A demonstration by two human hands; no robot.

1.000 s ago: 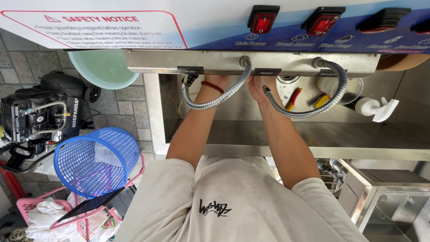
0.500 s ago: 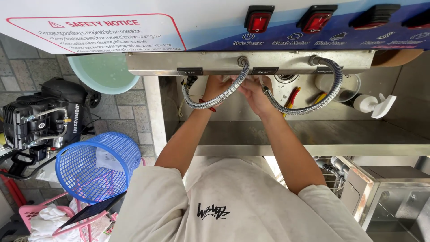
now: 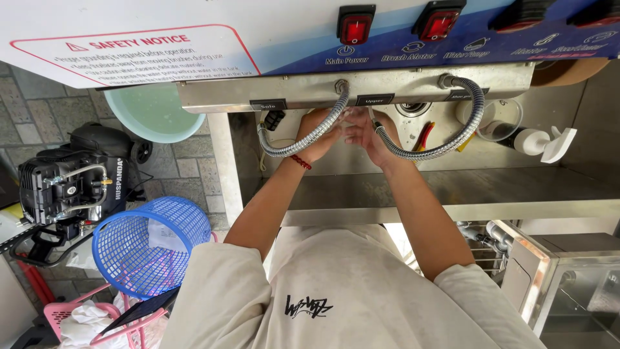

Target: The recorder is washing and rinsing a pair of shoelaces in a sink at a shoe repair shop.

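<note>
The left hand (image 3: pixel 314 132) and right hand (image 3: pixel 361 132) meet, fingers loosely curled, behind two flexible metal hoses (image 3: pixel 426 152) in the steel sink (image 3: pixel 452 187), seemingly mid-rinse, though whether they hold anything cannot be told; any next move probably needs care, hemmed by the control panel (image 3: pixel 387 84) overhead.

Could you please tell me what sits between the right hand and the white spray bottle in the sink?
In the head view, between the right hand and the spray bottle lie the flexible metal hose, red and yellow tool handles, and a clear round container.
</note>
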